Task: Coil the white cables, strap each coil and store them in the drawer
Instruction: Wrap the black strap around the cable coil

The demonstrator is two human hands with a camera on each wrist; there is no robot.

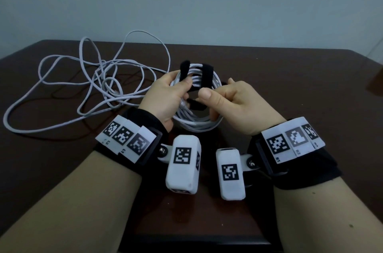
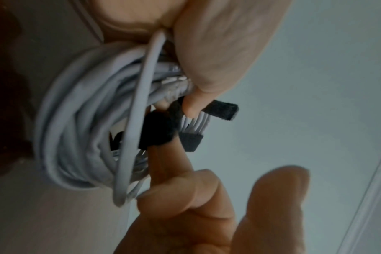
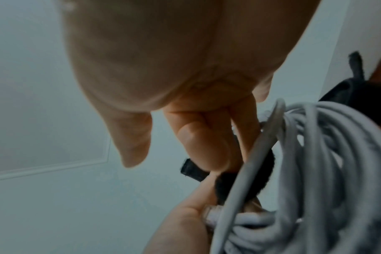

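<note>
Left of the hands (image 1: 194,97), loose white cable (image 1: 83,78) on table (image 1: 290,78).

Coiled white cable (image 1: 199,124): smooth matt plastic jacket. Black strap (image 1: 207,75): fuzzy cloth, hook-and-loop look. Loose white cable (image 1: 62,95): same matt plastic. Desk (image 1: 290,87): dark brown wood-look top, faint sheen.
</note>
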